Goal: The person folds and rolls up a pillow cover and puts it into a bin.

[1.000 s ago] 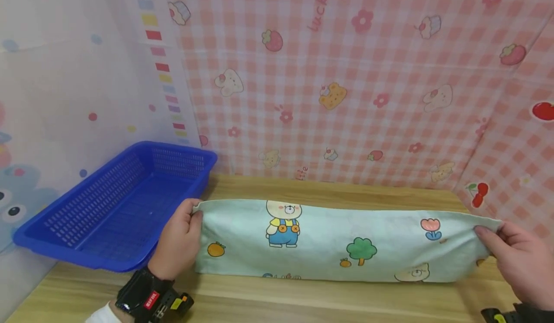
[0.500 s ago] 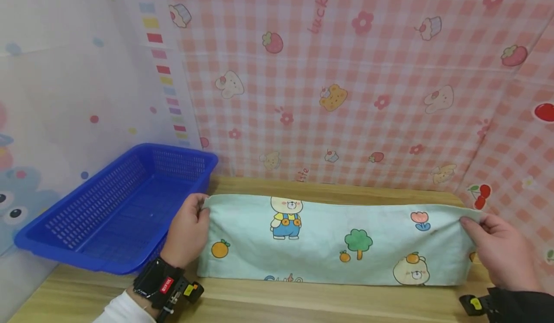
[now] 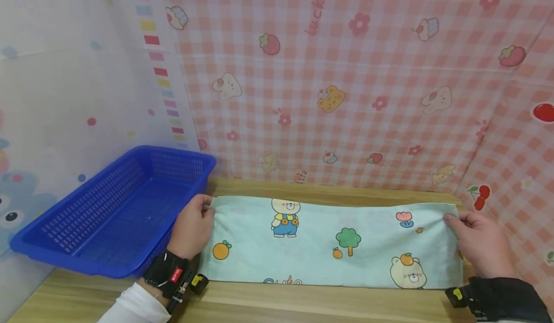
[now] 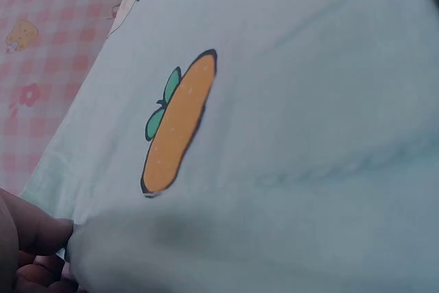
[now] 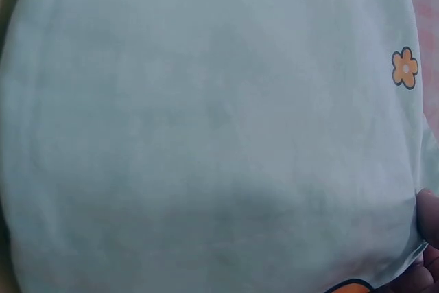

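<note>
A pale mint-green cloth (image 3: 311, 251) printed with bears, oranges, a tree and a tulip is stretched as a long flat strip between both hands. My left hand (image 3: 193, 227) pinches its upper left corner between thumb and fingers. At the opposite end, my right hand (image 3: 484, 241) pinches the upper right corner, with small creases running from the thumb. The cloth's lower edge lies along the wooden table. In the left wrist view the thumb (image 4: 44, 231) presses on the cloth beside a printed orange. The right wrist view shows a fingertip (image 5: 429, 217) at the cloth's edge.
A blue plastic basket (image 3: 108, 265) with perforated sides stands on the left, close beside my left forearm. The wooden table (image 3: 329, 308) ends at a pink checked backdrop (image 3: 303, 73) behind, with a white printed sheet (image 3: 65, 97) on the left.
My right hand has moved left and my left hand slightly right, so the hands are closer together. The cloth's upper right corner has come left with the right hand; both hands still hold it.
</note>
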Tool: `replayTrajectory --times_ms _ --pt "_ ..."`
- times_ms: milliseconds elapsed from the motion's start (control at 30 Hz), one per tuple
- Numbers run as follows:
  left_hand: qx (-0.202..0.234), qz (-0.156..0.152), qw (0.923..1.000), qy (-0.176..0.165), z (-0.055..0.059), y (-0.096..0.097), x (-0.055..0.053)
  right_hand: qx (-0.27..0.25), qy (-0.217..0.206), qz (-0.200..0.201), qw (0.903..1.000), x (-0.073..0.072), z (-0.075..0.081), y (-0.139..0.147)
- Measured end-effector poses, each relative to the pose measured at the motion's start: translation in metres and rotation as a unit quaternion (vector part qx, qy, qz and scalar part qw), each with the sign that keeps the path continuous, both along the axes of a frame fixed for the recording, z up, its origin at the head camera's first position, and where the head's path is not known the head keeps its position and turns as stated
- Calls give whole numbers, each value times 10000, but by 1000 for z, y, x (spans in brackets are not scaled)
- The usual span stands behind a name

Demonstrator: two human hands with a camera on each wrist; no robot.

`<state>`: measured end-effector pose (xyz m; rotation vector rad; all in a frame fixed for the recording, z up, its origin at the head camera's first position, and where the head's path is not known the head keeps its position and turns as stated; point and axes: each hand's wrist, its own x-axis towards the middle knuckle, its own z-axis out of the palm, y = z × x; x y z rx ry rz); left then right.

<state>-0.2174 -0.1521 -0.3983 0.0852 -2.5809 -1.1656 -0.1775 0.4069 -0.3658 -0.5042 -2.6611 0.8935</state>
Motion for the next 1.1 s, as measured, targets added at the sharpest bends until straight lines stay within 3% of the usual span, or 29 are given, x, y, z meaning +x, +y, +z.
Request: replayTrajectory --times_ms 400,733,1100 --pt "-67 -41 9999 -87 -9 2 -8 61 -505 238 9984 -8 -5 -1" --pt "-176 -103 9998 -13 -13 -1 -8 -2 -974 486 9941 -14 -10 -3" --pt "-171 -114 9998 -27 -14 -3 -10 -77 -1166 528 9917 -15 -12 -3"
